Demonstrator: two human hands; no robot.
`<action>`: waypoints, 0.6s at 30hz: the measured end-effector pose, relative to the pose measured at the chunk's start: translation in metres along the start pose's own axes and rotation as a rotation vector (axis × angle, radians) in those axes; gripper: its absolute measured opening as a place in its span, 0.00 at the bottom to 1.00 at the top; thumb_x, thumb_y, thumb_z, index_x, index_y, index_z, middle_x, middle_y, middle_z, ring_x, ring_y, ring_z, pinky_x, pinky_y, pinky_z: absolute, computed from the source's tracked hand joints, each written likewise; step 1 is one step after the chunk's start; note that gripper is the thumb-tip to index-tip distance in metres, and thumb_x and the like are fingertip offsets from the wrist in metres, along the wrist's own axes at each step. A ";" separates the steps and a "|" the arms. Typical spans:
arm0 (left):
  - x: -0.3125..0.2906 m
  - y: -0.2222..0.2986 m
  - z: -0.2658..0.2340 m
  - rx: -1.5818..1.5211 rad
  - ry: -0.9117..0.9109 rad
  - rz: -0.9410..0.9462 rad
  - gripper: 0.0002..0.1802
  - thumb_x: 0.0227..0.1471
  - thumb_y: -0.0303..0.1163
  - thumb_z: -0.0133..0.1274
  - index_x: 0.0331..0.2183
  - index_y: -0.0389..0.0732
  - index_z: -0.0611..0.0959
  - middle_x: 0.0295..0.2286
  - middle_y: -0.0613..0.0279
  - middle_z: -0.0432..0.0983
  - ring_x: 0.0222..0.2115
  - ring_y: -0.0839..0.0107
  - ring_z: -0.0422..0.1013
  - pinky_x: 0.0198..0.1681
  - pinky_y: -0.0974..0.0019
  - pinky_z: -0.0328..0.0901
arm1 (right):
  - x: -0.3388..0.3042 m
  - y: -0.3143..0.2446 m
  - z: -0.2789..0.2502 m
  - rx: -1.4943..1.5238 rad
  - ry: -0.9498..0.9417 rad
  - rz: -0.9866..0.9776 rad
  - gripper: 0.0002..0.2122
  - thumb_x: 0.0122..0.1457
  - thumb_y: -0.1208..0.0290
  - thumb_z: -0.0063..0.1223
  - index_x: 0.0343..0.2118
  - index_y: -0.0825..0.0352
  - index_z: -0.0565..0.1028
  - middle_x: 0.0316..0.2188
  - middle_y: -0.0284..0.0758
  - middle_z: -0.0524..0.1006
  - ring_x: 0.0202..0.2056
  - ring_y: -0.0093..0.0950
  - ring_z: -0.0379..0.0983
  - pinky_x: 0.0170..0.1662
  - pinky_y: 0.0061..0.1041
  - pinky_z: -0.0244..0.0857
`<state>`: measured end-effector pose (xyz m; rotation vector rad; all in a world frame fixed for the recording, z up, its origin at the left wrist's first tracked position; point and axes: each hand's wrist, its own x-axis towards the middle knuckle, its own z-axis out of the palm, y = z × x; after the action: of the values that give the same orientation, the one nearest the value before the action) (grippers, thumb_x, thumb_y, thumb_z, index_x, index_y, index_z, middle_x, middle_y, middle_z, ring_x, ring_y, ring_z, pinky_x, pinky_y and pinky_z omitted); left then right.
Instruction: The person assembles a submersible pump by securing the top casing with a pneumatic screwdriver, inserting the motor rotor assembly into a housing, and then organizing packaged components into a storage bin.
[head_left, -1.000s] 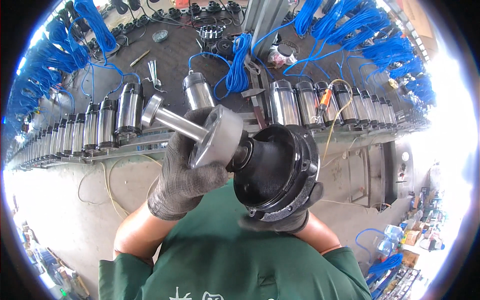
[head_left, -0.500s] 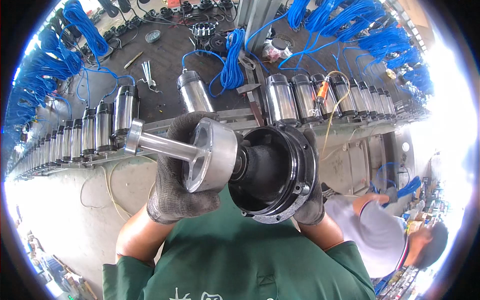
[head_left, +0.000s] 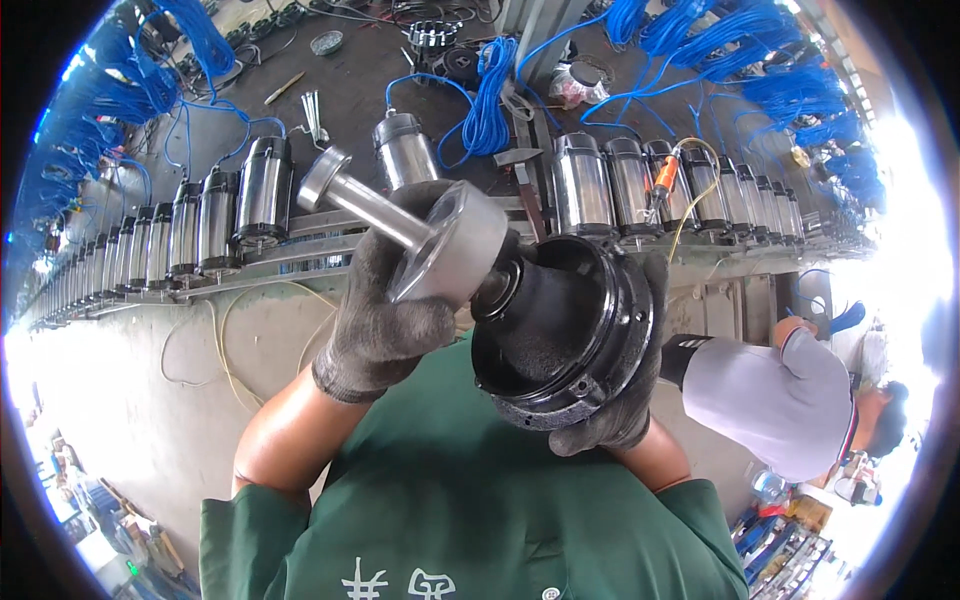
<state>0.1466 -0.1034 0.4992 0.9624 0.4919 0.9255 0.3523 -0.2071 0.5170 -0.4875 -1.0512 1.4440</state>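
My left hand (head_left: pixel 380 325), in a dark knitted glove, is closed round a silver metal disc tool (head_left: pixel 468 240) with a slim round handle and a small knob at its far end. The handle points up and to the left. A round black flanged pump housing (head_left: pixel 560 345) rests in my gloved right hand (head_left: pixel 625 415), its open side tilted toward the left. The disc's back sits close against the housing's central hub; whether they touch is hard to see. Most of my right fingers are hidden behind the housing.
Several steel motor cylinders (head_left: pixel 265 190) with blue cables stand along the bench rail on both sides. One motor (head_left: pixel 405 150) stands beyond my left hand. A hammer (head_left: pixel 525 180) lies across the rail. An orange-handled tool (head_left: pixel 665 178) hangs nearby. Another person (head_left: pixel 770 395) bends over at right.
Both hands have shifted right and slightly up in the picture. The disc tool's handle has tipped more steeply. The other person has changed posture.
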 end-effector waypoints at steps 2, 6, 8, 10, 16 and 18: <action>0.001 -0.001 0.000 -0.042 -0.005 -0.027 0.59 0.36 0.48 0.71 0.64 0.36 0.61 0.53 0.39 0.72 0.56 0.46 0.70 0.62 0.47 0.62 | -0.007 0.000 0.009 -0.185 0.116 0.003 0.71 0.30 0.66 0.86 0.72 0.61 0.36 0.67 0.45 0.60 0.67 0.40 0.59 0.71 0.44 0.49; 0.002 -0.003 -0.001 -0.195 -0.024 -0.032 0.59 0.38 0.48 0.71 0.65 0.37 0.60 0.55 0.38 0.70 0.58 0.45 0.68 0.63 0.46 0.61 | -0.011 0.006 0.001 -0.516 0.199 0.139 0.68 0.29 0.60 0.86 0.70 0.64 0.44 0.64 0.43 0.63 0.65 0.36 0.60 0.72 0.42 0.42; 0.002 -0.003 0.001 -0.123 0.013 -0.027 0.58 0.38 0.48 0.72 0.65 0.37 0.61 0.55 0.39 0.70 0.58 0.44 0.68 0.63 0.46 0.61 | -0.007 0.005 -0.008 -0.545 0.142 0.105 0.66 0.29 0.56 0.86 0.70 0.64 0.46 0.64 0.42 0.63 0.64 0.35 0.61 0.72 0.42 0.41; 0.006 -0.004 0.000 -0.162 -0.010 -0.033 0.57 0.39 0.48 0.71 0.65 0.37 0.62 0.54 0.39 0.71 0.57 0.45 0.69 0.63 0.47 0.61 | -0.001 -0.003 -0.010 -0.859 0.047 0.112 0.66 0.28 0.49 0.84 0.69 0.63 0.48 0.63 0.40 0.65 0.64 0.36 0.60 0.72 0.41 0.40; 0.015 -0.002 -0.002 0.272 -0.010 0.215 0.46 0.43 0.42 0.70 0.59 0.34 0.67 0.49 0.50 0.75 0.51 0.59 0.74 0.56 0.56 0.68 | -0.006 -0.004 0.001 -1.221 -0.019 0.174 0.63 0.30 0.38 0.77 0.70 0.62 0.54 0.67 0.36 0.62 0.69 0.38 0.52 0.74 0.42 0.26; 0.019 0.002 -0.011 0.417 -0.122 0.438 0.48 0.38 0.39 0.74 0.56 0.32 0.69 0.48 0.54 0.75 0.49 0.63 0.74 0.53 0.59 0.69 | -0.015 0.002 -0.015 -1.116 0.005 0.186 0.62 0.32 0.37 0.76 0.70 0.62 0.55 0.68 0.37 0.60 0.70 0.38 0.49 0.74 0.42 0.21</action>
<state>0.1483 -0.0817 0.4959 1.5378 0.3814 1.1705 0.3662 -0.2159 0.5035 -1.3961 -1.8006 0.8806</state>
